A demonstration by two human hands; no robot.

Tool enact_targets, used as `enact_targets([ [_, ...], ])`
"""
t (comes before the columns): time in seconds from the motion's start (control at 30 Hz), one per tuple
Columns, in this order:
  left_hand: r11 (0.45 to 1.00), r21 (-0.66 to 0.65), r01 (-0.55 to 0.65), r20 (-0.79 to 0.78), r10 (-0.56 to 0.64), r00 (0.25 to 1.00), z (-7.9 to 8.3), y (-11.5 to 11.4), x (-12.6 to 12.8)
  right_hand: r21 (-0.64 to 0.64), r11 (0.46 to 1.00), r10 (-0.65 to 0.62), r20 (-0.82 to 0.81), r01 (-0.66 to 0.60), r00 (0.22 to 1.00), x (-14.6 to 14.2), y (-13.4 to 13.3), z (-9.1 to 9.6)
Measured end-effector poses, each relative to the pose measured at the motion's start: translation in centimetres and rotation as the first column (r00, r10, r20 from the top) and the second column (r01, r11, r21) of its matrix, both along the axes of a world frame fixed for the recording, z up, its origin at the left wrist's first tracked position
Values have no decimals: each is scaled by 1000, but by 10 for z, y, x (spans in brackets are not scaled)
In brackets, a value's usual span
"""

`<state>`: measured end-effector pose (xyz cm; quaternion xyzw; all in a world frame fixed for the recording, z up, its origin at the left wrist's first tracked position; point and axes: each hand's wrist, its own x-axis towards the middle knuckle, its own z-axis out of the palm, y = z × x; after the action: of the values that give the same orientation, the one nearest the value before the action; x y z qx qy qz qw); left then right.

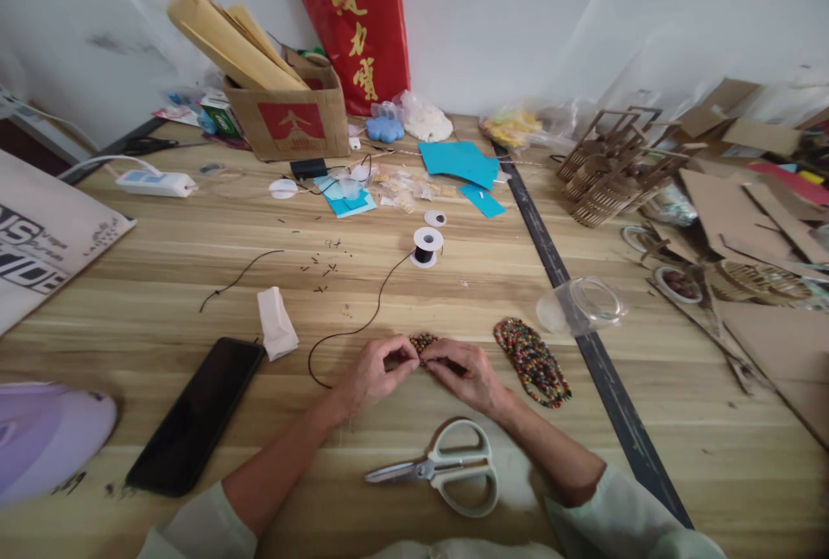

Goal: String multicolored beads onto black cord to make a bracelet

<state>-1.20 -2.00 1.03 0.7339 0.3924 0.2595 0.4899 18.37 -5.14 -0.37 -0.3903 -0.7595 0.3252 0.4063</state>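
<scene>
My left hand and my right hand meet at the middle of the wooden table, fingers pinched together on a small beaded piece of mixed colours. A black cord runs from my left hand in a loop and up to a white spool. A larger beaded piece lies just right of my right hand. Scissors with pale handles lie between my forearms.
A black phone and folded white paper lie left. A clear plastic jar lies on its side right. Cardboard box, power strip, blue paper at the back. Cardboard pieces crowd the right side.
</scene>
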Motion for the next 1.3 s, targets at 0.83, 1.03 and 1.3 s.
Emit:
enact_targets([
  [0.83,1000,14,5,-2,-5,1000,-2,1,1,8,1000,4,15,-5,1000,0,0,0],
  [1.03,1000,25,6,-25,-5,1000,-2,0,0,13,1000,13,12,-13,1000,0,0,1],
  [1.3,999,36,11,-25,-10,1000,1,-1,1,22,1000,19,22,-19,1000,0,-1,2],
])
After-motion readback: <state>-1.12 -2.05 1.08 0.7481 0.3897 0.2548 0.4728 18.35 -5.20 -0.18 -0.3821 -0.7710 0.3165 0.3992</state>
